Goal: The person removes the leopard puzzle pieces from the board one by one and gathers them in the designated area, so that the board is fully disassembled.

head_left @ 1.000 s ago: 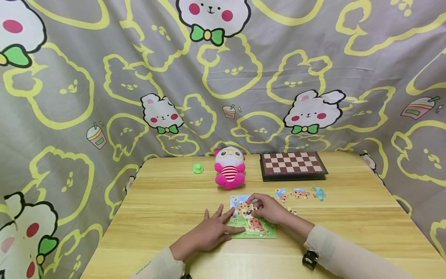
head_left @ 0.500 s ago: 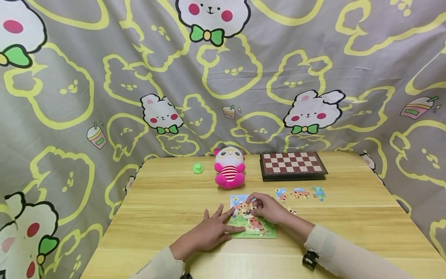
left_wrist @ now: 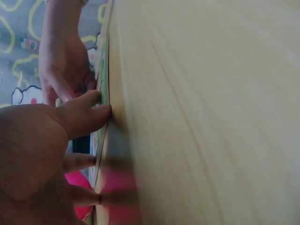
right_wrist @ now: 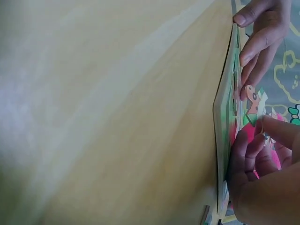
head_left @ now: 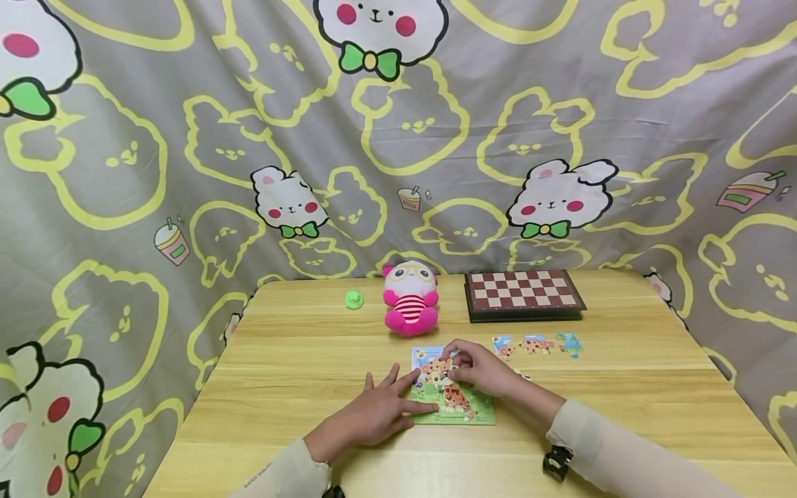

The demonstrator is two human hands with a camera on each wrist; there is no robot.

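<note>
A jigsaw puzzle board (head_left: 426, 419) with a spotted cartoon animal lies flat on the wooden table. My left hand (head_left: 380, 411) spreads its fingers over the board's left side, and its fingertips rest along the edge. Over the middle of the board, my right hand (head_left: 479, 370) pinches a puzzle piece (right_wrist: 253, 101) between thumb and fingers. That piece stands tilted up from the board in the right wrist view. Part of the picture under the right fingers is hidden.
Loose puzzle pieces (head_left: 535, 345) lie in a row right of the board, with another partly hidden behind the right hand. Farther back are a green toy (head_left: 353, 299), a pink plush panda (head_left: 411, 304) and a folded chessboard (head_left: 523, 290). A patterned curtain (head_left: 436, 152) hangs behind the table (head_left: 299, 360).
The puzzle piece in my right fingers has tilted and turned over the board. The right hand has shifted very slightly; the left hand has stayed in place.
</note>
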